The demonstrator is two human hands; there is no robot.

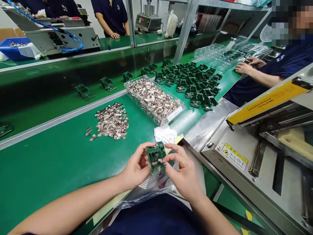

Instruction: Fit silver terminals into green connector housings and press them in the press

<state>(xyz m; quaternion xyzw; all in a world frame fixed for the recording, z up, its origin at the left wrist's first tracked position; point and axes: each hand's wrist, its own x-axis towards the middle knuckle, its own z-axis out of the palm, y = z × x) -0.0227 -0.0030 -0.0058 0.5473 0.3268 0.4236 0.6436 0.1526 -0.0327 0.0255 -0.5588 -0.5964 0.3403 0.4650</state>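
Note:
Between my two hands, near the table's front edge, is a green plastic frame (156,157) with openings in it. My left hand (137,164) grips its left side, thumb low and fingers behind. My right hand (182,168) is closed at its right side, with thumb and fingertips against it; whether a small part is pinched there is too small to tell. Beyond my hands lies a loose pile of small metal clips (112,120). A clear box (174,115) full of similar metal pieces stands to the right of the pile.
Many green frames (193,81) are heaped behind the box, and several more stand along the belt at left. A metal machine (230,153) is close on my right. A white cloth (165,133) lies beyond my hands. A co-worker's hands (246,67) are at back right.

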